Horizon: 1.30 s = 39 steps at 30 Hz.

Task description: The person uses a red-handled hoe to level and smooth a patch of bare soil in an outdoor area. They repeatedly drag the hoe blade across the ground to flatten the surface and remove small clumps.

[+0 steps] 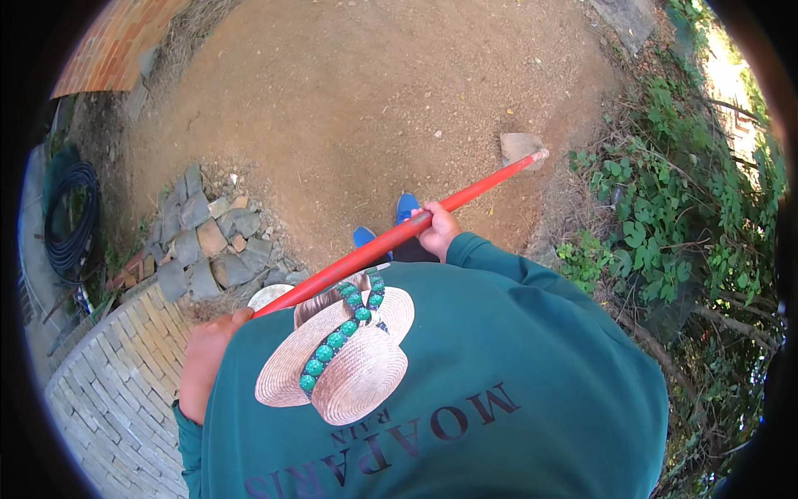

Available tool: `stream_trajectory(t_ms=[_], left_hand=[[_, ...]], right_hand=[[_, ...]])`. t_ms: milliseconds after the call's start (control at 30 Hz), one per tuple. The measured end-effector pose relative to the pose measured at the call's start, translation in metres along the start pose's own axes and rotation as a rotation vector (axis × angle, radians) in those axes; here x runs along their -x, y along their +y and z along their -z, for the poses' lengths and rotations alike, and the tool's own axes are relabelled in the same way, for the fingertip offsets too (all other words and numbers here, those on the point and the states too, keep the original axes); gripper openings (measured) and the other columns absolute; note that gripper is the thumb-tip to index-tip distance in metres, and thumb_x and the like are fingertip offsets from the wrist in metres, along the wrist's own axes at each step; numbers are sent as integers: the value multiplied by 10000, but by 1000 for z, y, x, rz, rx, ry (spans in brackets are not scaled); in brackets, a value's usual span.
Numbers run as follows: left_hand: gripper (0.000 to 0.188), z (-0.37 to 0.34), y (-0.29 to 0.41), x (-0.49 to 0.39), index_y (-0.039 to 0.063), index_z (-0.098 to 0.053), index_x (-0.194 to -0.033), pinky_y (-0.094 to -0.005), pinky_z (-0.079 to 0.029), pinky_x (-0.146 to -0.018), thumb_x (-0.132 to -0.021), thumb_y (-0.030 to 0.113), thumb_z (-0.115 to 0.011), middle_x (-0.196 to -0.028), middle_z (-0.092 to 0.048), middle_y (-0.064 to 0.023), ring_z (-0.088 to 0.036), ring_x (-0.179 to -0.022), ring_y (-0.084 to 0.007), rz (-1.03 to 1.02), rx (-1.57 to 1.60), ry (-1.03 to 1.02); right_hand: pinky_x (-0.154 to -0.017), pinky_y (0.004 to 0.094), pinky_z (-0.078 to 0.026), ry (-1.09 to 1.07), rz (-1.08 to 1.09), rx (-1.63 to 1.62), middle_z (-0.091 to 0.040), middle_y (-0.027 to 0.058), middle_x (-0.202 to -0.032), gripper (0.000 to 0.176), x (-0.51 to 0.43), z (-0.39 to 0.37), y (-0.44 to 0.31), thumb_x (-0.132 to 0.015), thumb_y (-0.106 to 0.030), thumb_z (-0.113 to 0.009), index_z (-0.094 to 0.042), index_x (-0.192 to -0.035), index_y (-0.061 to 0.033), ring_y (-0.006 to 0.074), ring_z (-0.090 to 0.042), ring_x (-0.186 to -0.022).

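A hoe with a red handle runs slantwise in front of my body. My right hand is closed around the middle of the handle. At its lower left end is my left hand, with the fingers at the handle and the palm side partly hidden. The hoe's flat metal blade, coated with soil, is at the far end to the right, over or on the bare soil; whether it touches is hard to tell. Both my blue shoes show just beyond the handle.
Left of my feet lies a heap of broken tiles and stones. Brick paving is at the lower left, a coiled black hose at the far left. Leafy plants line the right side. A slab lies at the upper right.
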State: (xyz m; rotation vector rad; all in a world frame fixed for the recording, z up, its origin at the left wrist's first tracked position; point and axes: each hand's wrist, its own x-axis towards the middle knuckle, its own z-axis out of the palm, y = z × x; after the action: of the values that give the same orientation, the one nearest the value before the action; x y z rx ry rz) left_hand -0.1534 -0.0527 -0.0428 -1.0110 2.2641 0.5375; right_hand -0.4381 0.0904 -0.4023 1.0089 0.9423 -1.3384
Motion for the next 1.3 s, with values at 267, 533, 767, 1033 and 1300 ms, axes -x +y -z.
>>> stream_trajectory(t_ms=[267, 533, 767, 1033, 1300], left_hand=[[186, 8, -29, 56, 93, -622, -928, -470, -503, -632, -825, 241, -578, -752, -656, -160, -649, -718, -371, 139, -32, -90], [204, -23, -63, 78, 93, -624, -948, -453, -508, -658, -824, 245, -567, -803, -660, -174, -642, -761, -382, 108, 107, -64], [224, -40, -65, 98, 79, -613, -975, -456, -503, -687, -830, 245, -571, -840, -659, -187, -639, -804, -390, 176, 224, -22], [247, -32, -93, 128, 101, -639, -962, -467, -502, -660, -787, 275, -658, -788, -663, -167, -645, -751, -377, 298, 177, -66], [271, -62, -41, 93, 112, -639, -1059, -431, -510, -708, -831, 245, -581, -853, -660, -190, -646, -814, -384, 348, 303, -33]], right_hand=[[-767, 443, -555, 23, -161, 93, -522, 94, -818, 114, -8, -23, 87, -906, -94, -554, -460, -964, -63, 264, -595, -778], [-760, 461, -553, 38, -99, 212, -520, 107, -845, 122, 6, -29, 91, -911, -93, -543, -449, -978, -56, 263, -591, -787], [-785, 462, -552, 33, -112, 263, -525, 123, -902, 153, 13, -43, 93, -939, -120, -539, -442, -1028, -41, 263, -596, -825], [-775, 479, -553, -7, -204, 361, -531, 115, -929, 205, -7, -50, 156, -941, -140, -548, -427, -1085, -60, 270, -605, -840], [-735, 441, -568, 47, 30, 361, -532, 123, -848, 117, -11, -50, 86, -906, -90, -558, -476, -968, -34, 270, -603, -803]])
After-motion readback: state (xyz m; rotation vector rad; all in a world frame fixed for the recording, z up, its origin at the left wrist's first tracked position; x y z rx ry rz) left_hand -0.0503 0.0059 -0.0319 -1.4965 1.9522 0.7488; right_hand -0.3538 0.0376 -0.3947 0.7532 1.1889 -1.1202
